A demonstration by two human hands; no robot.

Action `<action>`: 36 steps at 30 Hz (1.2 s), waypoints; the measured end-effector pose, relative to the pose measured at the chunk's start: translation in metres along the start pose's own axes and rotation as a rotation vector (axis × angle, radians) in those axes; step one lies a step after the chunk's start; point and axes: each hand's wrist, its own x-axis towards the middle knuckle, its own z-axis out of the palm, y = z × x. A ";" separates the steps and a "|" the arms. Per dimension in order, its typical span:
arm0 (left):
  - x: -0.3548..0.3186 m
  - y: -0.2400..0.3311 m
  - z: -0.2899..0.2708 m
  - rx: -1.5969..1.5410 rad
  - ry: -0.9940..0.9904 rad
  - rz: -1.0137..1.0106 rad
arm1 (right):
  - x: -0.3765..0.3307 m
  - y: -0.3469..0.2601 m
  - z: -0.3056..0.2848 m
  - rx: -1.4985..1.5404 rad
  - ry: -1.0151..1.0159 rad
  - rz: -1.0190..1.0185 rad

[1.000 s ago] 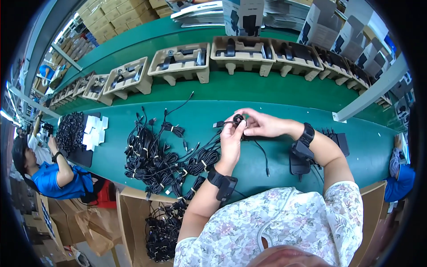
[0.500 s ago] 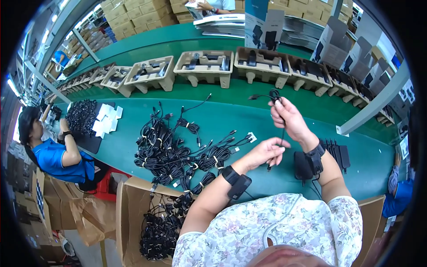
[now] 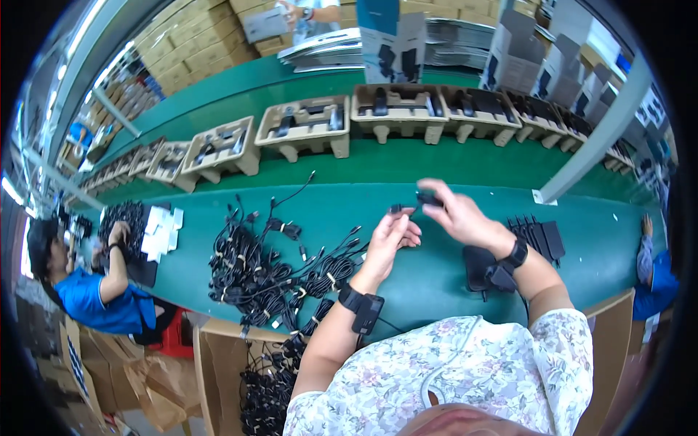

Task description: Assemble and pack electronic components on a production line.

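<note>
Over the green table, my right hand is closed on a coiled black cable. Just left of it, my left hand pinches a dark piece at its fingertips, apparently one end of the same cable; fingers partly hide it. To the left of my hands lies a tangled pile of black cables, several tied with light bands. Beside my right wrist rest a flat black device and a row of black devices with short stubs.
Moulded pulp trays with black parts line the raised green strip behind the table. Below the near edge stands a cardboard box of cables. A grey post rises at right. A co-worker in blue sits at far left.
My hands have come together: the left moved up and left to the cable end, the right came down beside it with the coil. The whole view has shifted slightly.
</note>
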 end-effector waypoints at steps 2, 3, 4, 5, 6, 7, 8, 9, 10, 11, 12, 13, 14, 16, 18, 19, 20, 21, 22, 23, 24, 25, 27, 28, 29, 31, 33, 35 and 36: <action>-0.001 0.004 0.000 0.042 0.037 -0.005 | 0.021 0.011 -0.018 0.050 0.234 0.077; -0.001 0.004 0.001 0.061 0.057 -0.001 | 0.031 0.024 -0.031 -0.006 0.285 0.113; -0.001 0.004 0.000 0.067 0.056 -0.005 | 0.042 0.039 -0.044 -0.054 0.328 0.140; 0.000 0.004 -0.001 0.070 0.046 -0.010 | 0.053 0.049 -0.060 -0.103 0.389 0.208; 0.001 0.003 -0.001 0.073 0.037 -0.015 | 0.063 0.058 -0.075 -0.151 0.447 0.275; 0.004 0.002 -0.002 0.075 0.033 -0.018 | 0.073 0.077 -0.088 -0.185 0.522 0.246; 0.002 0.003 -0.003 0.078 0.048 -0.003 | 0.084 0.086 -0.098 -0.214 0.592 0.201; 0.002 0.004 -0.002 0.081 0.042 0.004 | 0.094 0.095 -0.109 -0.206 0.583 0.180; 0.002 0.004 -0.004 0.085 0.042 0.006 | 0.107 0.102 -0.117 -0.330 0.583 0.263; 0.002 0.004 -0.004 0.085 0.036 0.001 | 0.115 0.110 -0.124 -0.461 0.582 0.352; 0.003 0.005 -0.004 0.084 0.055 0.008 | 0.123 0.122 -0.127 -0.452 0.569 0.339; 0.002 0.006 -0.007 0.081 0.055 0.002 | 0.135 0.133 -0.127 -0.554 0.574 0.349; 0.001 0.007 -0.009 0.076 0.060 0.000 | 0.145 0.144 -0.125 -0.655 0.576 0.351; -0.004 0.008 -0.013 0.076 0.126 0.034 | 0.159 0.164 -0.121 -0.787 0.501 0.347; -0.003 0.004 -0.014 0.080 0.048 0.018 | 0.166 0.176 -0.124 -0.882 0.307 0.393; -0.003 0.003 -0.012 0.084 0.051 0.020 | 0.165 0.180 -0.125 -0.910 0.259 0.381; -0.003 0.002 -0.011 0.090 0.054 0.024 | 0.165 0.185 -0.125 -0.969 0.261 0.342; -0.002 -0.001 -0.012 0.082 0.061 0.021 | 0.175 0.213 -0.127 -0.989 0.247 0.340; 0.001 -0.005 -0.012 0.069 0.045 0.010 | 0.176 0.233 -0.134 -1.058 0.240 0.303; -0.001 -0.004 -0.011 0.069 0.097 0.037 | 0.182 0.245 -0.135 -1.101 0.272 0.232; -0.003 -0.002 -0.012 0.073 0.104 0.028 | 0.189 0.253 -0.133 -1.144 0.311 0.169; -0.003 -0.002 -0.013 0.074 0.097 0.015 | 0.196 0.262 -0.135 -1.133 0.307 0.135; -0.003 -0.001 -0.015 0.076 0.103 0.012 | 0.209 0.279 -0.138 -1.177 0.314 -0.068; -0.002 -0.002 -0.014 0.065 0.109 0.022 | 0.212 0.290 -0.139 -1.175 0.314 -0.078; -0.001 -0.003 -0.014 0.055 0.111 0.030 | 0.213 0.301 -0.140 -1.186 0.285 -0.096; 0.000 -0.003 -0.014 0.044 0.117 0.038 | 0.215 0.310 -0.139 -1.207 0.224 -0.128; 0.001 -0.002 -0.014 0.038 0.103 0.043 | 0.215 0.312 -0.138 -1.194 0.185 -0.056; 0.002 -0.002 -0.014 0.035 0.102 0.051 | 0.216 0.300 -0.138 -1.166 0.108 0.091; 0.001 -0.003 -0.015 0.041 0.096 0.036 | 0.214 0.303 -0.140 -1.165 0.108 0.084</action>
